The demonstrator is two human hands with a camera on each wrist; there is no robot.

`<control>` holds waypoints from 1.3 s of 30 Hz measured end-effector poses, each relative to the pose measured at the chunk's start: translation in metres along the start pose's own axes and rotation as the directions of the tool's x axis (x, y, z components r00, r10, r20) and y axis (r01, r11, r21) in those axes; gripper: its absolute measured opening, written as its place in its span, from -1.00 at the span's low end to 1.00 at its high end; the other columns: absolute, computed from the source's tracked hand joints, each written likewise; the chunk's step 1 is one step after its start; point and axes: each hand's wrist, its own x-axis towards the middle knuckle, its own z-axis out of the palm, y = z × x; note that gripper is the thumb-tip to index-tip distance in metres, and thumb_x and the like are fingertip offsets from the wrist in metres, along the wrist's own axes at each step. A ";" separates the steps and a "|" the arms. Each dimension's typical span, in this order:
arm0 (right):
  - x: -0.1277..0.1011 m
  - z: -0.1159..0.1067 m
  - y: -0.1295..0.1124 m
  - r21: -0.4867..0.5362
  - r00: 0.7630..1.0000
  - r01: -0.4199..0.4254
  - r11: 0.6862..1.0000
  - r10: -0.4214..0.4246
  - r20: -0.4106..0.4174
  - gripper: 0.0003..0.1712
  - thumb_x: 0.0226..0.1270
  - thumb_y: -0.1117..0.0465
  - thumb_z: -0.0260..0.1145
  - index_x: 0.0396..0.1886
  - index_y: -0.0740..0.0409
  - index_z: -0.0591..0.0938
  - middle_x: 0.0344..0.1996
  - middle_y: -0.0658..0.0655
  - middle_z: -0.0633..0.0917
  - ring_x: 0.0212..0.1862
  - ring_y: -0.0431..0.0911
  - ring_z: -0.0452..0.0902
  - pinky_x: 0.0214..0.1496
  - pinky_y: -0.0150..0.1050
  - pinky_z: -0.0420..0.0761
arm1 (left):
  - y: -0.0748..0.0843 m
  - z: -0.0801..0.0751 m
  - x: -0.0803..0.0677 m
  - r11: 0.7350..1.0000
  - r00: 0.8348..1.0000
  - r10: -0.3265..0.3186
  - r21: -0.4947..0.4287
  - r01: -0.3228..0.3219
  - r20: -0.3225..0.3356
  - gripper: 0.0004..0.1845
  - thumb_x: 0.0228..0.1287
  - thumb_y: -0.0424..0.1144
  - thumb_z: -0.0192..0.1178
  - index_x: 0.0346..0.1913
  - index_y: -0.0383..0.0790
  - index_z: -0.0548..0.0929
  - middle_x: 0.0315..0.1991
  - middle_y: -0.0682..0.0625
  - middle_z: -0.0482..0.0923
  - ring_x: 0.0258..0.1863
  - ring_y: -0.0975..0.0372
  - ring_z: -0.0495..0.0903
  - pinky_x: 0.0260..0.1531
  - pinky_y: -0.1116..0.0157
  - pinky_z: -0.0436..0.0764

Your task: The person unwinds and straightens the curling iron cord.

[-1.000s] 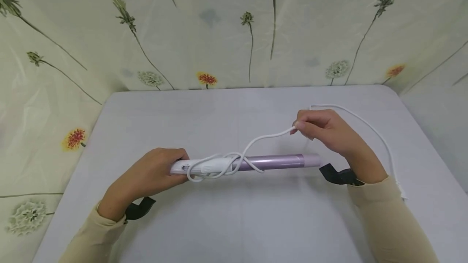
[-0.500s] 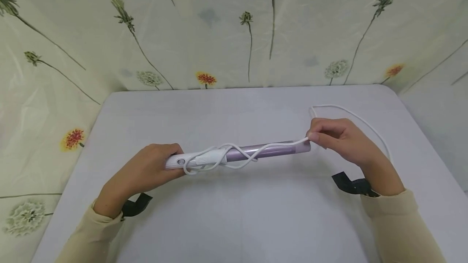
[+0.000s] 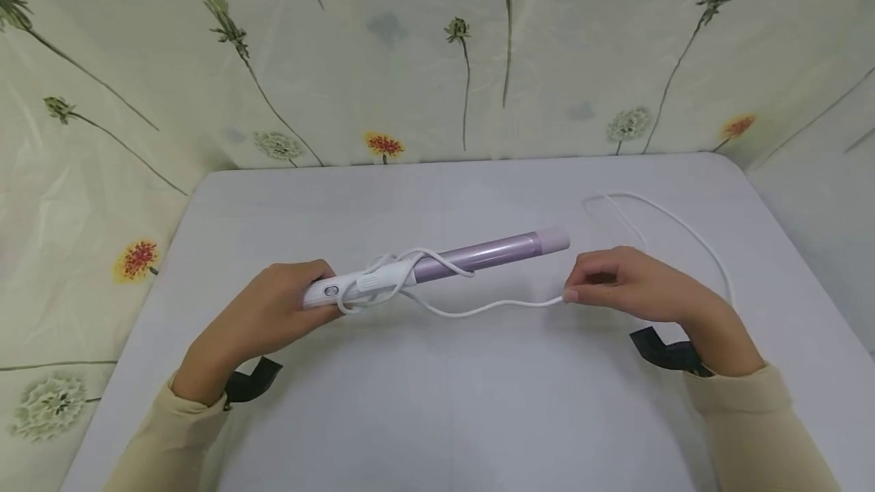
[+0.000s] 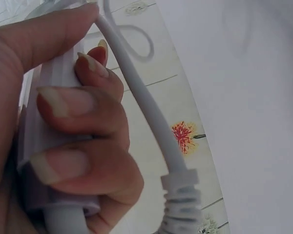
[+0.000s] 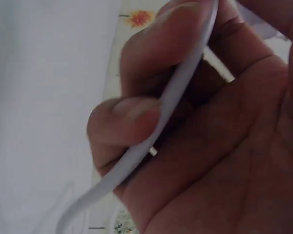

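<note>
My left hand (image 3: 273, 310) wraps the white handle end of the long lilac-and-white curling wand (image 3: 437, 268), fingers curled right round it. In the left wrist view I see my fingers (image 4: 68, 105) clamped over the pale handle and the thick white cord running past my fingertips to its ribbed strain relief (image 4: 180, 204).

The wand sits over the middle of the pale grey table (image 3: 437, 401), lifted at the tip. Its long axis runs from my left hand at about eight o'clock up to the rounded pink tip (image 3: 555, 240) at about two o'clock, so it points away from me and to the right. Whether the handle end touches the table I cannot tell.

The thin white power cord (image 3: 478, 308) loops a couple of times around the handle where white meets lilac, then sags off below the barrel toward three o'clock. My right hand (image 3: 629, 287) pinches that cord between thumb and fingertips; the right wrist view shows it running across my curled fingers (image 5: 136, 112). Beyond that hand the cord trails in a wide arc on the table toward one o'clock and back down the right edge.

Nothing here holds anything; there is no box or tray in sight. Black wrist straps (image 3: 666, 351) sit on both cream sleeves (image 3: 752, 424). A floral-print cream curtain (image 3: 410, 59) hangs behind the table at twelve o'clock.
</note>
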 end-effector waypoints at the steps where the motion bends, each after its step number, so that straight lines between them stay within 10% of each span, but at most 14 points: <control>1: 0.001 0.002 0.001 -0.044 0.999 -0.043 0.998 0.043 -0.002 -0.84 0.45 0.27 0.41 -0.29 -0.13 0.73 -0.45 -0.17 0.58 -0.38 -0.19 0.46 -0.33 -0.28 0.48 | 0.000 0.000 0.000 1.000 1.000 -0.008 -0.004 0.008 0.000 -0.80 0.25 -0.24 0.50 -0.18 -0.10 0.66 -0.41 0.20 0.59 -0.51 0.31 0.45 -0.47 0.28 0.49; 11: 0.017 0.013 0.026 -0.357 0.946 -0.324 0.876 0.296 -0.132 -0.93 0.42 0.26 0.34 -0.31 0.09 0.66 -0.39 -0.02 0.61 -0.31 -0.08 0.46 -0.18 -0.07 0.49 | 0.002 -0.003 -0.003 0.998 1.000 -0.023 -0.053 0.023 0.002 -0.78 0.25 -0.24 0.51 -0.16 -0.11 0.66 -0.36 0.18 0.63 -0.47 0.28 0.49 -0.45 0.26 0.52; 28: 0.027 0.002 0.056 -0.065 0.746 -0.623 0.780 0.567 -0.349 -0.54 0.74 0.05 -0.18 0.11 0.43 0.33 -0.42 0.19 0.65 -0.46 0.01 0.63 -0.32 -0.07 0.51 | -0.004 -0.010 -0.013 0.998 0.996 -0.026 -0.058 0.022 -0.082 -0.73 0.21 -0.24 0.55 -0.11 -0.09 0.68 -0.28 0.16 0.68 -0.39 0.23 0.55 -0.37 0.21 0.54; 33: 0.029 0.004 0.056 -0.176 0.802 -0.564 0.807 0.484 -0.350 -0.48 0.70 0.05 -0.03 0.13 0.49 0.50 -0.18 0.40 0.65 -0.16 0.22 0.58 -0.09 0.16 0.53 | -0.006 -0.010 -0.013 0.998 0.995 -0.027 -0.067 0.021 -0.095 -0.74 0.21 -0.25 0.55 -0.11 -0.09 0.68 -0.29 0.16 0.67 -0.41 0.24 0.54 -0.40 0.23 0.53; 39: 0.044 0.020 0.030 -0.046 0.913 -0.320 0.946 0.295 -0.282 -0.40 0.71 0.04 0.06 0.52 0.32 0.35 0.41 0.44 0.44 0.48 0.34 0.27 0.43 0.33 0.24 | -0.003 -0.005 -0.010 0.995 0.997 -0.014 -0.097 0.006 -0.080 -0.71 0.20 -0.25 0.56 -0.07 -0.09 0.69 -0.22 0.15 0.70 -0.40 0.23 0.53 -0.42 0.26 0.53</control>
